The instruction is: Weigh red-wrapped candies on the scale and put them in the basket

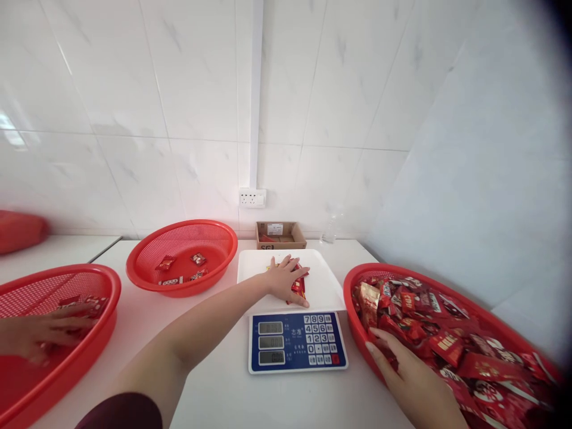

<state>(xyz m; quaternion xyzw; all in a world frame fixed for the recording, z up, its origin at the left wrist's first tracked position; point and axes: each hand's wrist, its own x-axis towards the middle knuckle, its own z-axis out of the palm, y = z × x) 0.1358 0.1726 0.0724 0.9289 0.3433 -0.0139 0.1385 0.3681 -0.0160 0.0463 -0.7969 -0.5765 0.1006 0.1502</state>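
My left hand (286, 281) lies palm down with fingers spread over several small red packets (297, 289) on the white pan (324, 280) of a digital scale (298, 344). Parts of the packets stick out around the fingers. Inside the near left rim of the right red basket (351, 285), my right hand (409, 372) reaches among red snack packets (447, 345). Its thumb and forefinger are apart, with red wrapping visible between them; its other fingers are partly hidden. A gold-and-red packet (370, 302) stands just beyond the fingertips.
Another person's hand (42, 333) is in the left red basket (115, 292), over some packets. The red basket at the back (183, 289) holds several small packets. Behind the scale stand a cardboard box (281, 243) and a clear plastic object (329, 231), near the tiled wall.
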